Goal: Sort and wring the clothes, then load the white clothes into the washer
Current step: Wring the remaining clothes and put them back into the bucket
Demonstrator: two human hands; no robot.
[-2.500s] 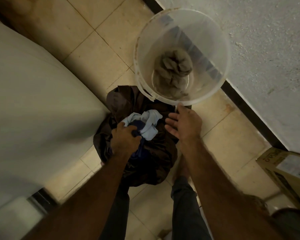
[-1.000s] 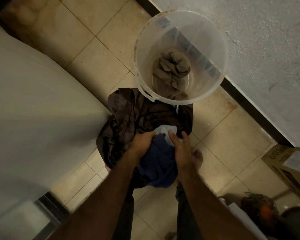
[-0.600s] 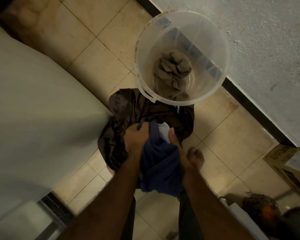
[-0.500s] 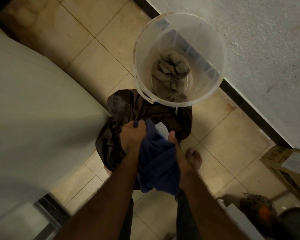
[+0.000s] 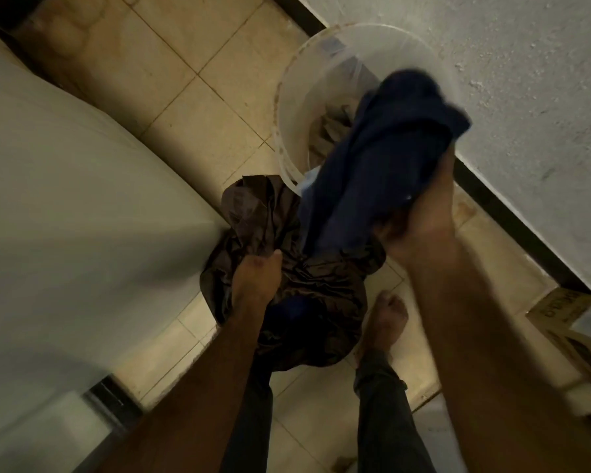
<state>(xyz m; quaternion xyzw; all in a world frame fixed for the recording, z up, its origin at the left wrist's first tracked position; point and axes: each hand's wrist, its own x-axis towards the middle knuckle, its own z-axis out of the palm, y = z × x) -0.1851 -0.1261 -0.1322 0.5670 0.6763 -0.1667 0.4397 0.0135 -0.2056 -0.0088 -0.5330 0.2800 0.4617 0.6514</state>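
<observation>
My right hand [image 5: 420,216] grips a dark blue garment [image 5: 382,158], lifted above the dark brown bag [image 5: 253,213] and hanging in front of the clear plastic bucket [image 5: 287,107]. A grey-brown cloth [image 5: 331,128] lies in the bucket's bottom, partly hidden by the blue garment. My left hand [image 5: 256,278] grips the brown bag's rim. A pale blue-white cloth [image 5: 309,186] peeks from under the blue garment at the bucket's edge. The white washer [image 5: 65,206] fills the left side.
A rough white wall [image 5: 526,97] with a dark skirting runs along the right. A cardboard box [image 5: 577,326] sits at the right edge. My bare foot [image 5: 386,319] stands on the beige tiled floor [image 5: 185,107] beside the bag.
My right hand has pulled the blue garment up out of the bag and toward the bucket. My left hand let go of the garment and now holds the bag's rim.
</observation>
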